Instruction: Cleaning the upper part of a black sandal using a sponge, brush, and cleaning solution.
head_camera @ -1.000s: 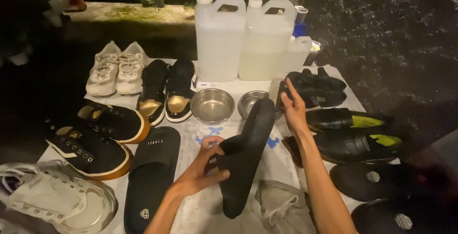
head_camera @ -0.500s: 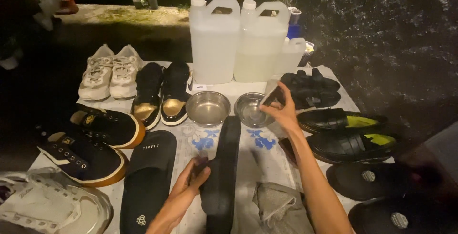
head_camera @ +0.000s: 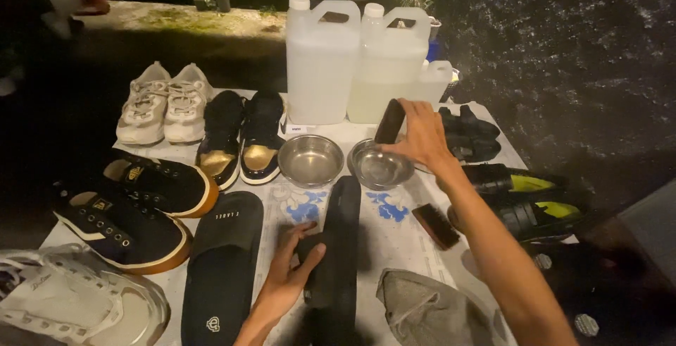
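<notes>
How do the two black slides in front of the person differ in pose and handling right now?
The held slide stands on its edge, so its narrow side faces the camera; the flat slide lies sole-down, showing its broad strap with a small pale logo. The left hand grips the held slide by its strap; no hand touches the flat slide. The held slide sits at mid-table, the flat one to its left beside the dark sneakers. Both are black and point away from the person.

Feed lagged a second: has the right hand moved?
Yes. The right hand went from the slide toward the jugs, now over the right steel bowl.
</notes>
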